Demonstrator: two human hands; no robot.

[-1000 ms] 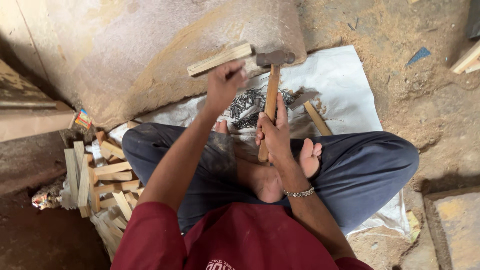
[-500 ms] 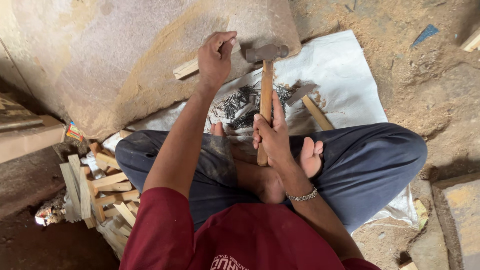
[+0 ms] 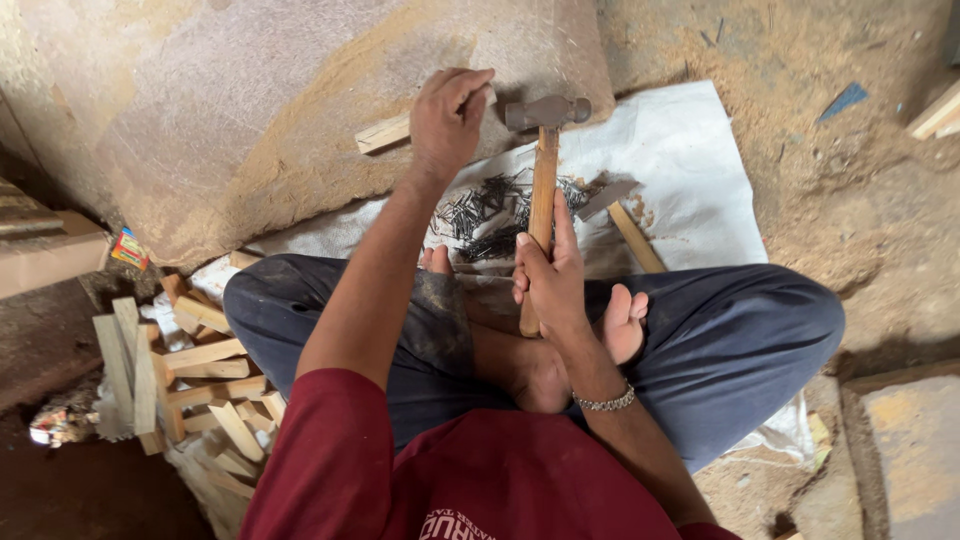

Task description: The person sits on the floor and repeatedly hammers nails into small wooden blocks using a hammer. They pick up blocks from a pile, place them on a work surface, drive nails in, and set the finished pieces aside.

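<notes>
On the stone slab, wood strip under left hand.

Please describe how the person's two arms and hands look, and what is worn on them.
Both arms are bare below short dark red sleeves. The left hand wears nothing. The right hand is bare too; a thin silver chain bracelet circles its wrist. No gloves, no watch.

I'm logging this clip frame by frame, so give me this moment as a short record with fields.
left hand: presses a wooden strip onto the stone slab
right hand: grips hammer by its wooden handle, head raised
nails: dark heap on white sheet
wood offcuts: piled beside the left knee
posture: seated cross-legged, barefoot
</notes>
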